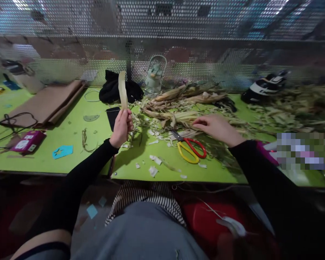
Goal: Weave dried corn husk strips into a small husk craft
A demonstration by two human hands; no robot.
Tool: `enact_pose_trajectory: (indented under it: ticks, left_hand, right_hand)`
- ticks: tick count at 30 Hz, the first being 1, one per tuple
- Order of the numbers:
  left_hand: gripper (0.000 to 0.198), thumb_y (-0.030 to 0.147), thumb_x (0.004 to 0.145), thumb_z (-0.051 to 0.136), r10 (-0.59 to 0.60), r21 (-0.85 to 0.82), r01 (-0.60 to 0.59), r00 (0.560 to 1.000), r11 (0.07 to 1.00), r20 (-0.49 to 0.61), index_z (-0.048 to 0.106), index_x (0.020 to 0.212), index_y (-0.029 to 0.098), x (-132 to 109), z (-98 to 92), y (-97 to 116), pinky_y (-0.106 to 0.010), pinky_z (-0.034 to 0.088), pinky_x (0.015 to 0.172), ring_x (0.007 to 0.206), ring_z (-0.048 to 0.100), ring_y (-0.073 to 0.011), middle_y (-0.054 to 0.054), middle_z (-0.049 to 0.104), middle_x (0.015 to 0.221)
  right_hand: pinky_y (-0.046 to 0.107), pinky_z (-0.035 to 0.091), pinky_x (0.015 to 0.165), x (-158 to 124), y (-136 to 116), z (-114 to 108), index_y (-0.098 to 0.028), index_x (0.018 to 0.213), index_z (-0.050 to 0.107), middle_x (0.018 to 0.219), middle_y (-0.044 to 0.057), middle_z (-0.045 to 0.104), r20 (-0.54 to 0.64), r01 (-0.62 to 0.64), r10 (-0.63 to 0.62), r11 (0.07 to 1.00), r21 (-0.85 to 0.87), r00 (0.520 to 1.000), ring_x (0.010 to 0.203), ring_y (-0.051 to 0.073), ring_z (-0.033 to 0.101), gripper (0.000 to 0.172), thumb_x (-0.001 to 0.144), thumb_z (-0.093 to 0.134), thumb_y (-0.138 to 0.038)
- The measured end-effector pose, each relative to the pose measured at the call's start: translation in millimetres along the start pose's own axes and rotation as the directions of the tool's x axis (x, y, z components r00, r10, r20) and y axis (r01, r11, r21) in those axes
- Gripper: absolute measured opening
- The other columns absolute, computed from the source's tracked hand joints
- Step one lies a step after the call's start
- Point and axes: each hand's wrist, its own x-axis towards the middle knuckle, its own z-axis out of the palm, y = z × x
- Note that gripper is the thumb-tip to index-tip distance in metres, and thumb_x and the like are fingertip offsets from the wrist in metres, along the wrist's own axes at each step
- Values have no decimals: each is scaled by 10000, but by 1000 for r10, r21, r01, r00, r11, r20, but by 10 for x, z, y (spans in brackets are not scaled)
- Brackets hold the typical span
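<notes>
My left hand [121, 124] is closed around the lower end of a pale strip of corn husk [122, 88], which stands upright above the table. My right hand [218, 128] reaches over the pile of dried corn husks [184, 117], fingers stretched out and a gap showing below the forefinger. Whether its fingertips touch a husk I cannot tell. Just in front of that hand lie scissors [189, 148] with one red and one yellow handle loop, blades towards the pile. Small husk scraps [153, 170] are scattered near the table's front edge.
Behind my left hand are a black cloth bundle [111, 88] and a clear bottle [154, 77]. Brown paper [43, 103], a purple box [28, 142], a blue cut-out [63, 152] and a protractor [91, 117] lie left. A black-and-white bottle [262, 88] lies right. A perforated metal screen [178, 21] stands behind.
</notes>
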Motion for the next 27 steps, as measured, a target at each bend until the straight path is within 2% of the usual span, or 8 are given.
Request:
enact_pose_trajectory:
  ticks: [8, 10, 13, 16, 19, 21, 24, 27]
  left_hand:
    - [222, 289, 1010, 494, -26, 61, 21, 997, 998, 74, 486, 808, 197, -145, 85, -98, -145, 181, 378, 420, 208, -33, 91, 313, 578]
    - [226, 314, 997, 523, -32, 71, 27, 997, 997, 68, 482, 808, 198, -145, 85, -108, -142, 182, 374, 415, 208, -33, 97, 304, 575]
    - [240, 354, 972, 574, -33, 78, 29, 998, 997, 54, 483, 813, 201, -112, 65, -122, -141, 189, 368, 410, 215, -33, 103, 294, 572]
    - [242, 362, 965, 587, -4, 67, 0, 999, 998, 48, 484, 818, 200, -63, 26, -124, -143, 185, 365, 412, 215, -33, 102, 295, 577]
    - [238, 360, 969, 580, 26, 51, -29, 998, 998, 56, 479, 821, 203, -23, -15, -105, -144, 178, 369, 416, 200, -34, 102, 282, 585]
    - [231, 354, 977, 563, 34, 48, -37, 998, 998, 57, 474, 823, 205, -7, -33, -89, -143, 175, 372, 418, 190, -36, 103, 270, 587]
    - [217, 337, 990, 530, 30, 55, -33, 998, 998, 49, 470, 829, 205, -2, -37, -72, -143, 170, 373, 421, 183, -41, 102, 264, 586]
    - [205, 323, 999, 509, 15, 69, -18, 999, 997, 49, 474, 837, 203, -8, -26, -67, -139, 178, 375, 428, 185, -44, 100, 275, 587]
  right_hand:
    - [326, 408, 657, -361, 359, 7, -213, 776, 735, 842, 78, 766, 131, -123, 141, 983, -136, 981, 757, 244, 655, 161, 792, 605, -306]
    - [315, 414, 654, -429, 354, 46, -216, 810, 730, 858, 71, 765, 166, -122, 144, 984, -131, 976, 764, 239, 658, 196, 810, 604, -367]
    - [315, 419, 650, -462, 277, 195, -204, 905, 711, 903, 95, 757, 174, -106, 129, 985, -137, 976, 785, 250, 654, 365, 808, 622, -545]
    - [312, 399, 616, -409, 200, 346, -203, 857, 662, 834, 93, 729, 174, -117, 140, 984, -131, 975, 722, 239, 624, 382, 784, 636, -577]
    - [297, 385, 592, -300, 169, 407, -216, 766, 597, 728, 48, 691, 218, -108, 105, 994, 0, 970, 641, 197, 587, 292, 826, 584, -502]
    - [295, 381, 591, -210, 147, 418, -216, 754, 577, 700, 38, 678, 209, -103, 89, 993, 58, 974, 626, 185, 575, 302, 855, 552, -499]
    - [302, 393, 625, -61, 60, 464, -205, 812, 602, 780, 59, 707, 150, -107, 99, 993, 45, 984, 692, 201, 601, 325, 859, 581, -526]
    - [316, 417, 663, 65, -87, 570, -183, 919, 642, 896, 95, 724, 182, -70, 73, 997, -22, 981, 776, 233, 630, 311, 834, 655, -481]
